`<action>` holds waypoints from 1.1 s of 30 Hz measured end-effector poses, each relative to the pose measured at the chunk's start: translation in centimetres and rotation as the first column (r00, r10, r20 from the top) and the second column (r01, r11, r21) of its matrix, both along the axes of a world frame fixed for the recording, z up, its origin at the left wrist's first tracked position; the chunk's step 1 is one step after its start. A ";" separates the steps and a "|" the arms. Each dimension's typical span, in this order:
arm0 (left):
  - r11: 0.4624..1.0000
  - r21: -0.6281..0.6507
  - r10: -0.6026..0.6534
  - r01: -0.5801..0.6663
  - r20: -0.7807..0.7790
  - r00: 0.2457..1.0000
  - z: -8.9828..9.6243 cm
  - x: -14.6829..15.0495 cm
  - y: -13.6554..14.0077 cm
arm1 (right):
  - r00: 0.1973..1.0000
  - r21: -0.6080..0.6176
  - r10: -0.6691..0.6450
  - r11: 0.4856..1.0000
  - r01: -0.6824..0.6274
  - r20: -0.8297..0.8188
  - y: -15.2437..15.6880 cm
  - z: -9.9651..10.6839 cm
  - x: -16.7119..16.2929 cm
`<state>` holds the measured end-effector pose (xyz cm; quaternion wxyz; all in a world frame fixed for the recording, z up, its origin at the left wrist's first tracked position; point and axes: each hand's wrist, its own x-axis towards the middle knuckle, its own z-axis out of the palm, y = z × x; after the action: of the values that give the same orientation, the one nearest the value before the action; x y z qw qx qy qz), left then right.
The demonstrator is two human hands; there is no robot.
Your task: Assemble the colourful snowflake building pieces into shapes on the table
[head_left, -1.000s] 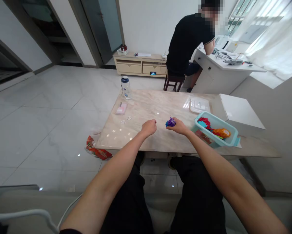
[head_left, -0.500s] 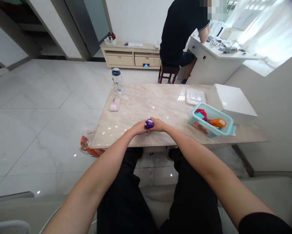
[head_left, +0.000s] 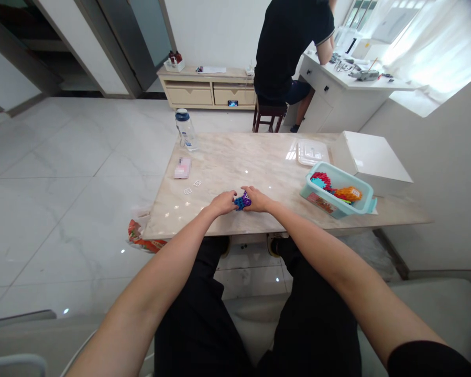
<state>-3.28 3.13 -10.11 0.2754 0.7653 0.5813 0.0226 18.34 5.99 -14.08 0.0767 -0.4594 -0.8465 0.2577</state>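
Observation:
A small cluster of blue and purple plastic toy pieces (head_left: pixel 242 201) is between my two hands, low over the near part of the table. My left hand (head_left: pixel 223 203) pinches its blue side with thumb and fingers. On the purple side, my right hand (head_left: pixel 258 200) curls its fingers around the cluster. The pieces' exact shape is too small to make out, and the fingers partly cover them. To the right stands a light-blue plastic bin (head_left: pixel 329 207) holding red, blue and orange toy pieces.
Two small white square pieces (head_left: pixel 192 187) and a pink box (head_left: pixel 182 168) lie to the left on the marble-look table (head_left: pixel 239 157). Behind them stands a water bottle (head_left: pixel 186 131). A clear plastic lid (head_left: pixel 313 152) and a white box (head_left: pixel 372 162) sit at the right. A seated person (head_left: pixel 290 52) is beyond.
My hands have opened slightly and the bundle has turned, so blue pieces now show beside the purple ones. The seated person's arm is raised higher. The view has shifted slightly.

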 end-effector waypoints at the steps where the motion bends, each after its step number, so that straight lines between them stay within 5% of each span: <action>1: 1.000 -0.003 0.008 -0.007 0.015 1.000 0.0 -0.1 0.1 | 1.000 0.008 0.003 1.000 -0.003 0.011 0.0 -0.1 0.2; 11: 1.000 -0.021 -0.007 0.007 -0.032 0.999 0.2 -0.1 0.2 | 0.997 0.005 0.074 0.997 -0.073 -0.007 0.4 -0.8 0.9; 14: 1.000 0.005 -0.011 0.012 -0.034 0.999 0.8 -0.4 0.4 | 0.995 0.047 0.057 0.998 -0.053 -0.086 0.9 1.1 1.9; 20: 0.986 0.149 0.063 -0.070 0.048 0.997 2.2 0.0 2.6 | 0.953 0.316 -0.049 0.937 0.148 -0.299 2.0 7.0 7.9; 24: 0.969 0.236 0.059 -0.071 0.057 0.997 4.1 1.5 3.1 | 0.835 0.330 -0.337 0.803 0.496 -0.435 2.0 10.0 15.0; 27: 0.956 0.285 0.059 -0.076 0.067 0.996 4.8 2.7 3.5 | 0.568 0.250 -0.684 0.514 0.820 -0.457 1.8 11.0 21.1; 29: 0.947 0.305 0.078 -0.099 0.082 0.994 5.2 3.5 3.4 | 0.421 0.164 -0.841 0.388 0.907 -0.339 1.2 10.9 24.3; 33: 0.949 0.291 0.091 -0.118 0.105 0.990 6.3 5.3 1.6 | 0.519 0.071 -0.846 0.529 0.846 0.126 0.4 8.5 27.4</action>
<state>2.05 4.75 -3.85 0.1817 0.7642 0.5981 0.1588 45.72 6.39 -5.60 0.1306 -0.8298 -0.5203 0.1537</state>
